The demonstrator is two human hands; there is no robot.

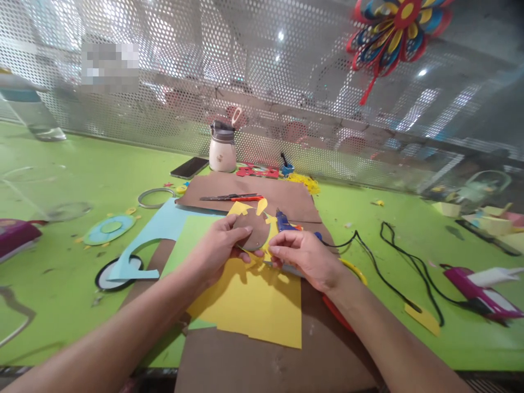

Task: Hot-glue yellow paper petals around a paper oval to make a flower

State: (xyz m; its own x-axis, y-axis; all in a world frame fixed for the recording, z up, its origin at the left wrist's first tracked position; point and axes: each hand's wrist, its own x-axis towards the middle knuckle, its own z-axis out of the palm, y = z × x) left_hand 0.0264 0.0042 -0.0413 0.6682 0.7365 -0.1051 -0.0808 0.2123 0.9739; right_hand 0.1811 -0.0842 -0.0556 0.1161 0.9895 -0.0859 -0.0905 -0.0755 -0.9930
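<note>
My left hand [219, 245] grips a brown paper disc [251, 229] by its lower left edge, with yellow cut pieces sticking out behind it. Just right of the disc, my right hand [305, 256] is closed in a pinch on something small that I cannot make out. Both hands hover over a yellow paper sheet [254, 305], which lies on a green sheet [188, 234] and brown card [262, 360]. A blue glue gun [283, 221] lies right behind my right hand.
Scissors [233, 197] rest on a brown sheet at the back. A white bottle [222, 147] and a phone [189, 167] stand near the mesh wall. A black cable [393, 262] runs right. Light blue paper [155, 229], paper rings and scraps lie left. A pink tool [478, 289] sits right.
</note>
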